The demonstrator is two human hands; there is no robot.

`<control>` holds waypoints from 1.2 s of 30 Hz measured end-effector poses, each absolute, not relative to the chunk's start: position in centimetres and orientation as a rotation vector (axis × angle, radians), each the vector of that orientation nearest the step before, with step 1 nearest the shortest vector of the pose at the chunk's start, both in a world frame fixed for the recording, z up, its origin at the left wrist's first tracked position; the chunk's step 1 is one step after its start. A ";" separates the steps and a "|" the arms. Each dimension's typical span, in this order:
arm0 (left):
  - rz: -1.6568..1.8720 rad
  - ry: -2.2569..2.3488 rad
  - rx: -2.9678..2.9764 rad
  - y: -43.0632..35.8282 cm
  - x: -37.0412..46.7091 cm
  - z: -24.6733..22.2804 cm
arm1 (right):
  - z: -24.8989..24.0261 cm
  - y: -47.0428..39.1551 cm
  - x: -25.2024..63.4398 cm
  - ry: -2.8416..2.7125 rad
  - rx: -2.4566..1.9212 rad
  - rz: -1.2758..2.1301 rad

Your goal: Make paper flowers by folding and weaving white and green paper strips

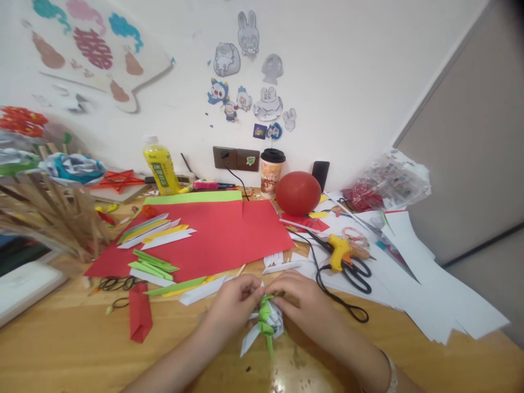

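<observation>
Between my two hands is a small folded-paper piece point(267, 317) made of green and white strips, with loose strip ends sticking out below and to the left. My left hand point(236, 300) pinches its upper left side, and my right hand point(298, 297) grips its upper right side. Both hands have their fingertips close together at its top, partly hiding it. Just beyond my left hand lie a white paper strip point(204, 290) and a green strip point(176, 286). More folded green strips point(153, 265) rest near the red sheet's front edge.
A large red paper sheet point(229, 234) covers the middle, with white and yellow strips point(158, 232) on it. To the right are a yellow glue gun point(340, 251), black-handled scissors point(356, 275) and white paper point(442, 284). A red balloon point(298, 194), cup point(270, 177) and bottle point(161, 166) stand behind.
</observation>
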State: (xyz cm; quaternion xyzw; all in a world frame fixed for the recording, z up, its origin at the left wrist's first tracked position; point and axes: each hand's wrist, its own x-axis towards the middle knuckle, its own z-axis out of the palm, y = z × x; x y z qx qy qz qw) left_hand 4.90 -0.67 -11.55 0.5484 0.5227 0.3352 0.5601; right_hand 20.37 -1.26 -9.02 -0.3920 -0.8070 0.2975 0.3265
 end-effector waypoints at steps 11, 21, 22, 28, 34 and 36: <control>0.866 1.384 1.550 -0.6 4.5 -11.6 | -8.5 -1.7 20.9 -2.309 -0.875 0.655; 0.920 1.447 1.649 -0.5 4.4 -11.9 | -9.8 -2.1 20.1 -2.266 -0.901 0.531; 0.925 1.443 1.647 -0.5 4.4 -11.8 | -9.8 -2.2 20.1 -2.256 -0.927 0.543; 0.960 1.423 1.580 -0.5 4.3 -11.8 | -10.2 -2.4 19.8 -2.256 -0.931 0.484; 0.967 1.409 1.525 -0.4 4.5 -12.3 | -10.7 -2.3 19.8 -2.315 -0.881 0.357; 0.971 1.396 1.513 -0.3 4.4 -12.3 | -10.8 -2.3 19.8 -2.302 -0.875 0.371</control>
